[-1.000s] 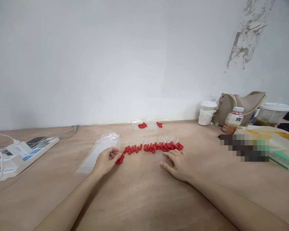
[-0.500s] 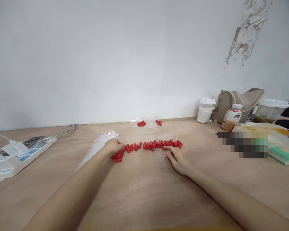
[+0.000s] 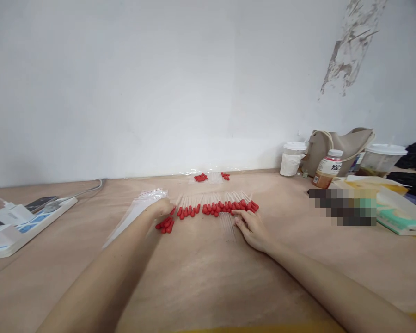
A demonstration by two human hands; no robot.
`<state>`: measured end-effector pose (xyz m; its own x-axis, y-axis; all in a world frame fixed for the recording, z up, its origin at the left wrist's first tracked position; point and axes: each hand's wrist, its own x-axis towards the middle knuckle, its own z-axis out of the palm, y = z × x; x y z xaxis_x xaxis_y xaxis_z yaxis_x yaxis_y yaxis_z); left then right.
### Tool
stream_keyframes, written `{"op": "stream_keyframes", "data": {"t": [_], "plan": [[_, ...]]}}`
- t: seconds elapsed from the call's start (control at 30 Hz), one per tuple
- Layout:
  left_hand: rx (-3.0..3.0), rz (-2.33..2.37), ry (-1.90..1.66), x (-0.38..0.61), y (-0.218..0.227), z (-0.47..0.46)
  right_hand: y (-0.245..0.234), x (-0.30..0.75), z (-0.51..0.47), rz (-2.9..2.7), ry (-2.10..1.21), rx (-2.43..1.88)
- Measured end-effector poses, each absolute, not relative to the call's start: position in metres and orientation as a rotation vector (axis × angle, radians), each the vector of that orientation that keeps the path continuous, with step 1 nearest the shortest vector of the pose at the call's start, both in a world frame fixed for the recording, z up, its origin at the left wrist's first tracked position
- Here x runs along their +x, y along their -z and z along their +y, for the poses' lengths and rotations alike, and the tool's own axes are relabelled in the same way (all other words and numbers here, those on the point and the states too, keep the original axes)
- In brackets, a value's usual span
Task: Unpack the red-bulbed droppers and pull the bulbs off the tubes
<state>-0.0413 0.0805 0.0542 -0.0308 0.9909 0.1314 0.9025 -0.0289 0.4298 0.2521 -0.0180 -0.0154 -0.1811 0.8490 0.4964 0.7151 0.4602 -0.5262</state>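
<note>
Taking 12 o'clock as straight away from the person, the row of red-topped sticks point(image 3: 213, 209) lies between the two hands and a little beyond them on the table point(image 3: 194, 282), running from 9 to 3 o'clock. The left hand point(image 3: 161, 208) is nearer its left end, which lies at about 3 o'clock from that hand; the right hand point(image 3: 252, 230) is nearer the right end, touching or almost touching the red tops there at its 11 o'clock. A single red piece point(image 3: 173, 210) shows at the left fingertips, at 3 o'clock, but the hand's back hides the grip, so whether it is held cannot be told. Loose red pieces point(image 3: 165, 225) lie just beside that hand, towards its 5 o'clock. The right hand is half curled, a gap showing between thumb and index finger, with no clear hold on anything. Clear tubes point(image 3: 227, 226) lie at its 9 o'clock, beside the thumb, their long axes near 6 to 12. The row's pale stems point away, around 12 o'clock, those at the right end leaning towards 11 and those at the left towards 1, red ends nearest the person.
</note>
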Motion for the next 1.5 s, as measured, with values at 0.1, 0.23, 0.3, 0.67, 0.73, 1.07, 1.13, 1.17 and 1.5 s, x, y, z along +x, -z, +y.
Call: {"op": "stream_keyframes", "data": {"t": [0.1,0.23,0.3,0.67,0.73,1.07,1.13,1.17,1.5], "plan": [[2.101,1.99,-0.582,-0.044,-0.067,0.065,0.015,0.252,-0.018,-1.898,-0.208,-1.279],[2.263,1.842,-0.743,-0.035,-0.062,0.021,0.016,0.253,-0.015,-1.796,-0.17,-1.191],[2.415,1.563,-0.811,-0.024,-0.046,-0.004,0.017,0.254,-0.014,-1.725,-0.144,-1.168],[2.792,1.056,-0.983,0.002,0.011,-0.033,0.004,0.24,-0.039,-2.214,0.223,-0.88],[2.839,1.006,-1.026,0.001,0.013,-0.033,0.004,0.233,-0.041,-2.27,0.255,-0.851],[2.919,0.992,-0.989,0.005,0.005,-0.035,0.004,0.223,-0.041,-2.237,0.353,-0.791],[2.936,0.99,-0.954,0.005,0.003,-0.035,0.005,0.224,-0.042,-2.233,0.351,-0.776],[2.935,0.99,-0.947,0.004,0.003,-0.036,0.005,0.225,-0.042,-2.231,0.348,-0.769],[2.96,0.926,-0.895,0.0,0.001,-0.04,0.006,0.227,-0.045,-2.252,0.333,-0.759]]}}
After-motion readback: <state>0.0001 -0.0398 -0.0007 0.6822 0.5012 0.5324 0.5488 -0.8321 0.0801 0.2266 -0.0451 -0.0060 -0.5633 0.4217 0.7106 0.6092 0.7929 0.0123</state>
